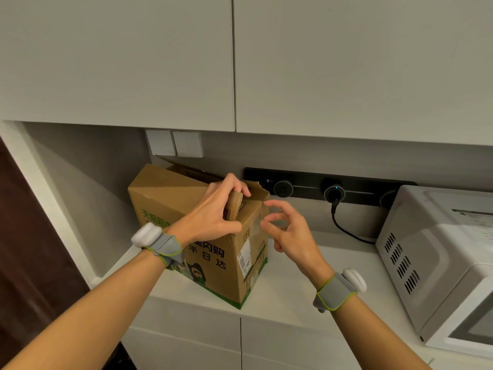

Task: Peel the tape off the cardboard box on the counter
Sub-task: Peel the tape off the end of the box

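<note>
Your left hand [213, 212] grips a flap [235, 206] of the corrugated cardboard box [221, 285], contents hidden; your right hand [289, 235] hovers loose-fingered beside it.

box [210, 252] on counter [306, 284], microwave [437, 260] to right, cabinets [240, 62] above

Open strip of desk [357, 260] between box [213, 273] and microwave [426, 249] was passable. Microwave blocked the right edge, cable [333, 212] trailed along the back edge, wall cabinets [346, 76] capped headroom, side wall [88, 196] closed the left.
</note>
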Demonstrator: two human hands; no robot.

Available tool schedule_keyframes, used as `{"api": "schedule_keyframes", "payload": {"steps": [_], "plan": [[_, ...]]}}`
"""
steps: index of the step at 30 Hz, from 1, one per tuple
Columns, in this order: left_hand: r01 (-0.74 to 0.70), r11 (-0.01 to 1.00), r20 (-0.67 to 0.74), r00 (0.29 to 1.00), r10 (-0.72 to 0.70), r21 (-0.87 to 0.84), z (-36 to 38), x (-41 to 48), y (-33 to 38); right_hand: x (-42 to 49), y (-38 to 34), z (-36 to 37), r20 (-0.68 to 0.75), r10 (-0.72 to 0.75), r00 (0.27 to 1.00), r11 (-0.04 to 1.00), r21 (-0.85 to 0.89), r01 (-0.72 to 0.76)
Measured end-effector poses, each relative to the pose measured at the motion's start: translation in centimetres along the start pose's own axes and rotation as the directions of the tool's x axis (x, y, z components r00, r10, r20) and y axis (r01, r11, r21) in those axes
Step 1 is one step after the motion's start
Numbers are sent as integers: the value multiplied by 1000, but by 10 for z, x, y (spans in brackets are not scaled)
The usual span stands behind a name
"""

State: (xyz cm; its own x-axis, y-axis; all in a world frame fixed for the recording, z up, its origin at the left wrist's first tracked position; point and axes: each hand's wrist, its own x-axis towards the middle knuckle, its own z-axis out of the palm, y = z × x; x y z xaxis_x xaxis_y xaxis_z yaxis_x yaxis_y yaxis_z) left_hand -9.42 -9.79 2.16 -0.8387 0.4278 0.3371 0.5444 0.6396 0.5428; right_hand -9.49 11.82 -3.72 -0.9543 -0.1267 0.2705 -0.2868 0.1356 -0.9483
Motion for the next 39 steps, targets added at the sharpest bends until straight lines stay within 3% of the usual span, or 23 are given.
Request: {"api": "schedule_keyframes", "payload": {"steps": [5,12,24,27,34,39], "plan": [[-4,1000,-5,1000,4,-18,-1,-6,0,0,1,5,13,-8,1000,999,-43,9],[-20,1000,-23,1000,19,-9,-1,-6,-1,-2,24,10,-10,157,988,985,71,-156],[-34,999,-40,999,34,5,4,-4,-5,-11,38,18,44,194,980,966,164,-199],[-37,999,-35,999,37,8,4,-3,-5,-14,33,20,10,144,990,980,140,-144],[-96,995,-91,991,97,14,3,-7,-5,-12,4,20,-6,-126,992,991,54,126],[-115,993,-127,985,115,11,3,-11,-3,8,9,13,107,-151,983,954,-243,173]]}}
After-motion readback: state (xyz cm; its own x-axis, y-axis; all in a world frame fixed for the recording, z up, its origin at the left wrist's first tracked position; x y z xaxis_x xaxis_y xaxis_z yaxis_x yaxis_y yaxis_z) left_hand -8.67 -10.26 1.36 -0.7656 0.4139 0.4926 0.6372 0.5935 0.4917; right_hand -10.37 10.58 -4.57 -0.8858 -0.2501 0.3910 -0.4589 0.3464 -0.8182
